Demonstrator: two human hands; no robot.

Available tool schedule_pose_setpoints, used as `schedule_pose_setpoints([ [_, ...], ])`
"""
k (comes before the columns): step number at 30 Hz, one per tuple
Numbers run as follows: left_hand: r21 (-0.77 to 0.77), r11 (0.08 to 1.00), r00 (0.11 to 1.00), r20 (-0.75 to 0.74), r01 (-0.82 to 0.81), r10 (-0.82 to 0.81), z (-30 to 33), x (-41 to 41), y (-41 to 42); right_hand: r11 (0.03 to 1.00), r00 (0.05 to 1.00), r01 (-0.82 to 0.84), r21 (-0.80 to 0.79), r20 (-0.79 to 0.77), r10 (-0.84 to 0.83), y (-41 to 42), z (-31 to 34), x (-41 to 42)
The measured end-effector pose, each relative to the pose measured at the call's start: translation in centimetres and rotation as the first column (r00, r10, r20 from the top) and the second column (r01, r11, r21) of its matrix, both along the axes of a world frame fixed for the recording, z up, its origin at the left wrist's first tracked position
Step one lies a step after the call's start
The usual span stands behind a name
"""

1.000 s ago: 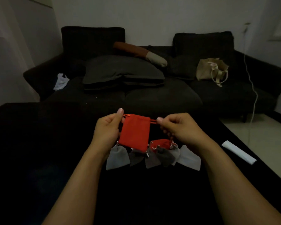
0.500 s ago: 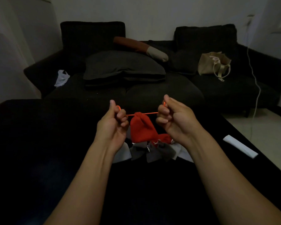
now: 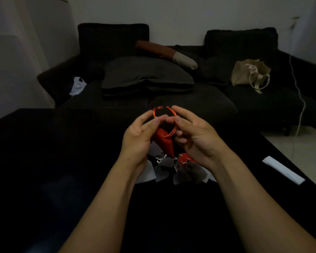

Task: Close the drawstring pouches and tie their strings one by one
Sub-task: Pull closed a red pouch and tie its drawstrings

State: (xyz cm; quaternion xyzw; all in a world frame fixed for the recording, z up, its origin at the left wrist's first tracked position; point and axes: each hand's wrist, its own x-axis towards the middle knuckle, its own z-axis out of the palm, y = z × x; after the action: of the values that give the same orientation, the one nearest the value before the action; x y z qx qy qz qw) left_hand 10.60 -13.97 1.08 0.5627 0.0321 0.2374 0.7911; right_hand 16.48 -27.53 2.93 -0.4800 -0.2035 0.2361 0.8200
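Note:
A red drawstring pouch (image 3: 163, 141) hangs cinched between my hands above the black table (image 3: 62, 161). Its orange-red strings (image 3: 160, 109) arch in a loop over my fingertips. My left hand (image 3: 139, 137) pinches the string on the left; my right hand (image 3: 193, 136) pinches it on the right, fingertips nearly touching. Below, a row of several small pouches lies on the table: grey ones (image 3: 164, 166), a second red one (image 3: 183, 158) and pale ones partly hidden by my wrists.
A white strip (image 3: 283, 169) lies near the table's right edge. Behind the table stands a dark sofa (image 3: 190, 99) with a grey cushion (image 3: 146, 75), a beige tote bag (image 3: 248, 73) and a white cable (image 3: 299, 92) hanging at the right.
The pouch went from open and flat to cinched as my hands pulled the strings apart. Now my hands have come together and the strings form a loop above them.

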Motion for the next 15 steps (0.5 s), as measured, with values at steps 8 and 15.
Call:
schedule_pose_setpoints([
  [8,-0.239,0.962,0.990,-0.030,0.129,-0.140,0.0,-0.2,0.6,0.997,0.996,0.068,-0.030,0.063,-0.066,0.9,-0.2,0.4],
  [15,0.149,0.933,0.938,-0.162,0.329,-0.305,-0.4,-0.8,0.4,0.994,0.980,0.011,-0.105,0.198,0.010,-0.3,1.0,0.2],
])
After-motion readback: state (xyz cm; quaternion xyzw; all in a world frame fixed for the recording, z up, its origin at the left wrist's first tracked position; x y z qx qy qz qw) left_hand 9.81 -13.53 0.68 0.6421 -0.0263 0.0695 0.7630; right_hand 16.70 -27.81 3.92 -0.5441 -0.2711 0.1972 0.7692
